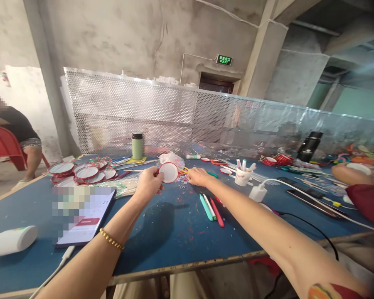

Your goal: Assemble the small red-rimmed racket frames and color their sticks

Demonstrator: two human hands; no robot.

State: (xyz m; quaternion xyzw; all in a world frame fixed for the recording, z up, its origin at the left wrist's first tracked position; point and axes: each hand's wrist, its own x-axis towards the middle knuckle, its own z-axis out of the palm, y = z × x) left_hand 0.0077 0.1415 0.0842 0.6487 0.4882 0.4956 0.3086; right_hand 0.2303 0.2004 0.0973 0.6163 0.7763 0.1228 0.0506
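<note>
Held upright in my left hand [148,181] is a small round fan [169,172] with a white face and a red rim. A thin stick [133,170] shows on the other side of that hand. My right hand [200,177] is at a scatter of small coloured bits [181,179], its fingers closed and pointing down. Whatever those fingers hold, if anything, is hidden. Nearer to me than the right hand lie several marker pens [208,207], turquoise, white and red.
Red-rimmed round fans [86,172] are heaped at left, behind a tablet [90,224]. A white bottle [12,241] lies at far left. A green tumbler [137,146], a pen cup [241,176] and a charger [258,192] with cables stand around. Another person's arm [349,176] is at right.
</note>
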